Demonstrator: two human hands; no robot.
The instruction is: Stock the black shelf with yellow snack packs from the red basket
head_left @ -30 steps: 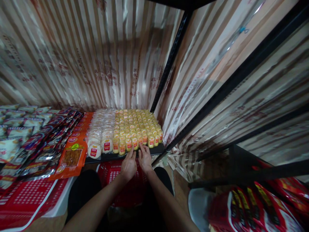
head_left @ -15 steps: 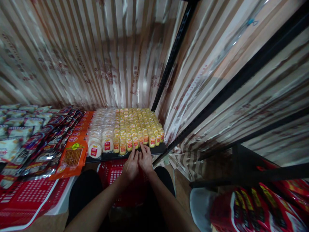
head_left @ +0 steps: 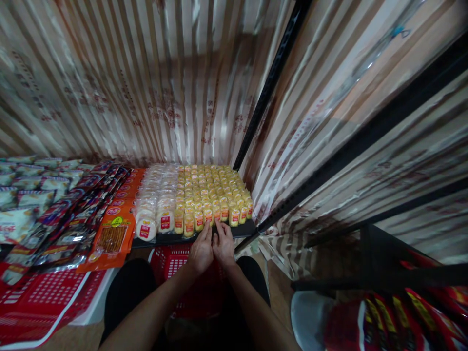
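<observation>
Small yellow wrapped snack packs [head_left: 208,195] with red labels stand upright in tight rows on a black shelf [head_left: 164,240]. My left hand [head_left: 201,251] reaches to the front row, fingers stretched forward, tips at the lower part of one pack. Close beside it, my right hand [head_left: 224,244] has its index finger extended against a neighbouring pack, with the other fingers partly bent. Neither hand appears to hold a pack. Left of the yellow packs are rows of round white wrapped snacks [head_left: 145,226], also with red labels.
Farther left lie orange bags [head_left: 113,234], dark shiny packets [head_left: 69,239] and white packets [head_left: 18,222]. Red baskets [head_left: 44,292] sit below the shelf. Black metal posts [head_left: 270,83] and a striped curtain [head_left: 183,97] stand behind. Red packages [head_left: 395,317] fill the lower right.
The view has shifted slightly, so the shelf sits a little farther right in the picture. Both hands remain at the front row, with fingertips still at the packs.
</observation>
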